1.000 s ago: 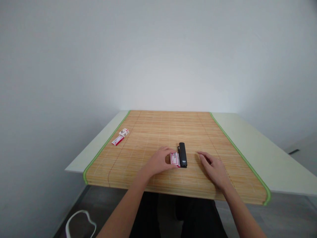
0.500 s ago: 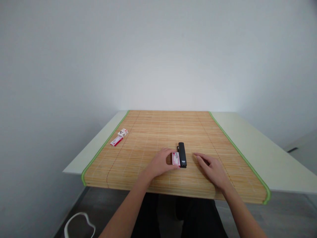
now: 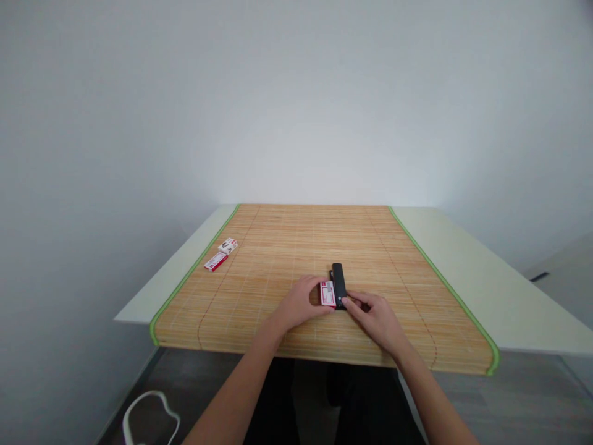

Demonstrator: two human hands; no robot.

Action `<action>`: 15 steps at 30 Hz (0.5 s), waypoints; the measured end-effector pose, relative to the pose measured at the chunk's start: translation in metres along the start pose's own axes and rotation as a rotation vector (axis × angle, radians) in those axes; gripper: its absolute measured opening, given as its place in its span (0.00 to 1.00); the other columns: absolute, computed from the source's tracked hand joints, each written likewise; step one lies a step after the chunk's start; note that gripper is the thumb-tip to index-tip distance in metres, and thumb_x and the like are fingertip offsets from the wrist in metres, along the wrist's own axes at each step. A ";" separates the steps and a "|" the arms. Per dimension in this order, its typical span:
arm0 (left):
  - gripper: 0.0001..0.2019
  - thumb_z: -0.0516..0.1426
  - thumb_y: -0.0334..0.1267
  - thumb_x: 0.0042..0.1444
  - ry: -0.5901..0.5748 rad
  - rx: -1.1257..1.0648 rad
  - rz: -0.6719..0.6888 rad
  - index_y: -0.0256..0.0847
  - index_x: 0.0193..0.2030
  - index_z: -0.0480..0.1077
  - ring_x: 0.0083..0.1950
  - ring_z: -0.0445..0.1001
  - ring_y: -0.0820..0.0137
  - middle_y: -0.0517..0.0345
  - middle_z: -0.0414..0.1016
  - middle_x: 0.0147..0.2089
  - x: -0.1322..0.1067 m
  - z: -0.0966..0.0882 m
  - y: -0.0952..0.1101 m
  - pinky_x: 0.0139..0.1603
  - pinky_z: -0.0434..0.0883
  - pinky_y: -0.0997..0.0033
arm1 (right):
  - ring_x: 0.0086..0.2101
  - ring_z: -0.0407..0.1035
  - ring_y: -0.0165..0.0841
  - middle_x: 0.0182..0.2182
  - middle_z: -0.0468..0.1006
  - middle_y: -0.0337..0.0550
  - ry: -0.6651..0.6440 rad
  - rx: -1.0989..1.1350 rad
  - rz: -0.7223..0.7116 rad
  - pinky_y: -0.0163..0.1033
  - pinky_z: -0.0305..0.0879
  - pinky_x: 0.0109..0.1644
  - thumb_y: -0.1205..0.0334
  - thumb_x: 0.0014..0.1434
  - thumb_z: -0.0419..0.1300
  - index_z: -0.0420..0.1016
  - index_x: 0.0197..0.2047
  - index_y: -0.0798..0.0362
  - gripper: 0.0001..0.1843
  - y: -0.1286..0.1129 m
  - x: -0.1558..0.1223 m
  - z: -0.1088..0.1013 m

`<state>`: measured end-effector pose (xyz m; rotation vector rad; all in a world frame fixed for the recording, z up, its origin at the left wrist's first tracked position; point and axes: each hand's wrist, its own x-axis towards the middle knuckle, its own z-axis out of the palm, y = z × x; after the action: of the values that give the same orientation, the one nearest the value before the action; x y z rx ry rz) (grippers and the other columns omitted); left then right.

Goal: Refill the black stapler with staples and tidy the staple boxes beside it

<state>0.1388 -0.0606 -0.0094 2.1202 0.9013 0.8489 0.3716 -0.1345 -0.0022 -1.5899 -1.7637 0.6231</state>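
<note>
A black stapler (image 3: 338, 279) lies lengthwise on a bamboo mat (image 3: 287, 247) near the front middle. A small red and white box (image 3: 327, 293) sits against its left side. My left hand (image 3: 299, 303) rests on the mat with fingertips closed on that box. My right hand (image 3: 375, 316) has its fingers on the near end of the stapler, curled against it.
Two more small red and white boxes (image 3: 221, 253) lie near the mat's green left edge. The mat covers a pale table (image 3: 467, 259) that stands against a white wall. A white loop-shaped object (image 3: 148, 417) is on the floor at lower left.
My right hand slid left across the mat and came to touch the near end of the stapler. My left hand stayed at the small box.
</note>
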 end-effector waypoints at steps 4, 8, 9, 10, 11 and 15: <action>0.34 0.72 0.48 0.49 -0.006 0.005 0.007 0.48 0.63 0.70 0.63 0.71 0.55 0.51 0.74 0.62 0.001 -0.002 -0.001 0.68 0.65 0.51 | 0.26 0.67 0.33 0.23 0.77 0.39 -0.013 0.001 -0.011 0.37 0.58 0.31 0.42 0.67 0.54 0.85 0.41 0.51 0.25 -0.002 -0.001 -0.004; 0.35 0.72 0.49 0.49 -0.011 0.012 0.007 0.50 0.64 0.70 0.64 0.70 0.55 0.51 0.73 0.63 0.000 0.001 0.000 0.68 0.64 0.50 | 0.26 0.66 0.33 0.23 0.76 0.39 -0.011 0.014 -0.014 0.37 0.58 0.32 0.42 0.69 0.51 0.83 0.35 0.52 0.27 -0.005 -0.002 -0.006; 0.36 0.72 0.50 0.48 -0.012 0.014 0.005 0.50 0.64 0.69 0.65 0.70 0.55 0.51 0.72 0.63 -0.001 0.002 0.001 0.69 0.64 0.50 | 0.25 0.66 0.32 0.22 0.75 0.39 -0.003 0.015 -0.009 0.37 0.57 0.32 0.42 0.69 0.50 0.82 0.32 0.52 0.29 -0.005 -0.003 -0.006; 0.39 0.73 0.51 0.47 -0.010 0.016 0.001 0.51 0.66 0.68 0.65 0.69 0.55 0.51 0.71 0.65 -0.002 0.003 0.002 0.69 0.64 0.50 | 0.25 0.65 0.32 0.21 0.73 0.39 0.006 0.019 0.003 0.37 0.57 0.31 0.41 0.69 0.49 0.82 0.31 0.53 0.30 -0.005 -0.003 -0.006; 0.42 0.73 0.52 0.45 -0.006 0.019 -0.006 0.51 0.68 0.66 0.66 0.68 0.54 0.51 0.69 0.66 -0.004 0.002 0.002 0.69 0.64 0.50 | 0.24 0.65 0.32 0.19 0.72 0.38 0.018 0.025 0.024 0.37 0.56 0.31 0.41 0.70 0.49 0.81 0.30 0.53 0.31 -0.004 -0.003 -0.006; 0.38 0.66 0.54 0.56 0.111 0.095 -0.074 0.52 0.71 0.60 0.65 0.69 0.58 0.51 0.65 0.69 -0.014 -0.025 -0.015 0.67 0.66 0.54 | 0.22 0.66 0.31 0.18 0.71 0.37 0.045 0.072 0.105 0.37 0.57 0.30 0.40 0.70 0.46 0.82 0.35 0.54 0.32 0.001 -0.003 -0.006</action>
<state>0.1065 -0.0558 -0.0107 2.1225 1.0901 0.9098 0.3769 -0.1381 0.0008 -1.6419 -1.6160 0.6874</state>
